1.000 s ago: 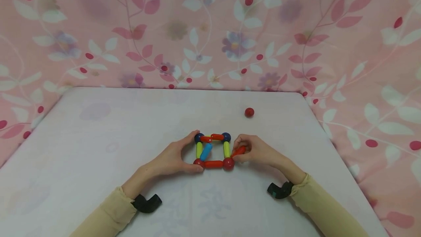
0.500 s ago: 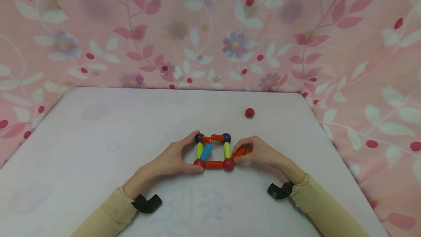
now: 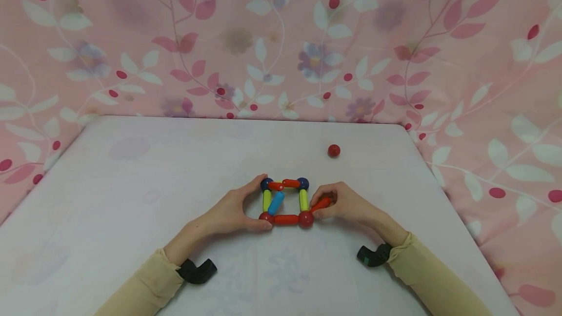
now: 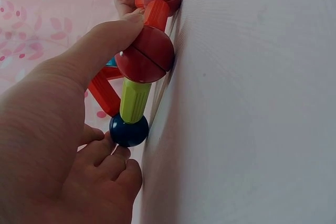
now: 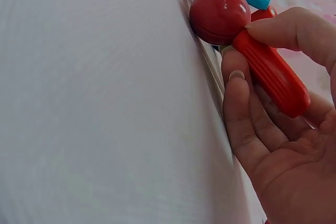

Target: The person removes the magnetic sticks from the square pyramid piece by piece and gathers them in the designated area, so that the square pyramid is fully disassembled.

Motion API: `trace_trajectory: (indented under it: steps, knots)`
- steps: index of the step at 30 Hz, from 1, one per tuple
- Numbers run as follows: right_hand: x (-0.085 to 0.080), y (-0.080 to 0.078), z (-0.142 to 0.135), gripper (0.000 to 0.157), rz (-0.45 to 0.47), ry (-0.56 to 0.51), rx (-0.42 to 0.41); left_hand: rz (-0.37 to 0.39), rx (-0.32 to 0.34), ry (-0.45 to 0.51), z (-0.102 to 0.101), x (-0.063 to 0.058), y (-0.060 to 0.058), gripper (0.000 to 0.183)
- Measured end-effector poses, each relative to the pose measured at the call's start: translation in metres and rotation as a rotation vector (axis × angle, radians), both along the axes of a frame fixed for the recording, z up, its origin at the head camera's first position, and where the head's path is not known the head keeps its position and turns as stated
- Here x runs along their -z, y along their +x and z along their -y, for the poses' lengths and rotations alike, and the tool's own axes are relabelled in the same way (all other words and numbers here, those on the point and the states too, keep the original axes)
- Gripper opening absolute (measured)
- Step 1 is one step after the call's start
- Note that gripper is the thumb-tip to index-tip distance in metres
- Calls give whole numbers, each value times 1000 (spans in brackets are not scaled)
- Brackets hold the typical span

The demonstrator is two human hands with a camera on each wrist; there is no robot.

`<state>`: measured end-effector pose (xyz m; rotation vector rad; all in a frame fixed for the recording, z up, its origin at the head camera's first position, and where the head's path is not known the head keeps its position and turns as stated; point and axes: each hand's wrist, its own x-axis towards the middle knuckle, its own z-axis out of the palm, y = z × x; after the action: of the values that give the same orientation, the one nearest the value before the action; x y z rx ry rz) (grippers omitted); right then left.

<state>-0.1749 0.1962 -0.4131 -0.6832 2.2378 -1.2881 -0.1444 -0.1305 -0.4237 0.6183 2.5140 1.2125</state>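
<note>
A square frame of toy magnetic rods and balls lies on the table, with blue balls at the far corners and red balls at the near ones. My left hand (image 3: 228, 212) grips its left side, thumb on the near-left red ball (image 4: 147, 56) and fingertips at the far-left blue ball (image 4: 128, 130). With thumb and fingers, my right hand (image 3: 344, 202) pinches a red rod (image 5: 275, 80), one end against the near-right red ball (image 5: 220, 15). The rod slants up to the right. A blue rod (image 3: 276, 204) and two short-looking red rods stick up from other corners.
A loose red ball (image 3: 334, 150) sits farther back on the white-covered table (image 3: 175, 160). Behind the table hangs a pink floral cloth (image 3: 281, 38). Black wrist-worn pieces (image 3: 197, 271) show below both wrists.
</note>
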Motion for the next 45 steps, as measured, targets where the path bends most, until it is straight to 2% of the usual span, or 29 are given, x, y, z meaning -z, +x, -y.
trace_trajectory:
  steps: [20,25,29,33,37,42,45]
  knots:
    - [3,2,4,14,-62,28,40,-9,-3,-3,0,-1,0,111]
    - [-2,2,2,14,-94,45,86,15,2,8,-1,-1,0,112]
    - [-15,-5,3,16,-132,34,174,23,-1,2,-1,-2,1,112]
    - [-31,-18,6,24,-160,-27,309,12,-10,-7,0,-2,2,112]
    - [-36,-37,1,34,-149,-146,448,5,-10,-11,0,-1,1,112]
    - [-24,-61,-15,39,-116,-317,564,9,-8,-9,-1,-1,1,112]
    - [-12,-71,-26,34,-116,-499,630,8,-8,-13,-1,-1,2,112]
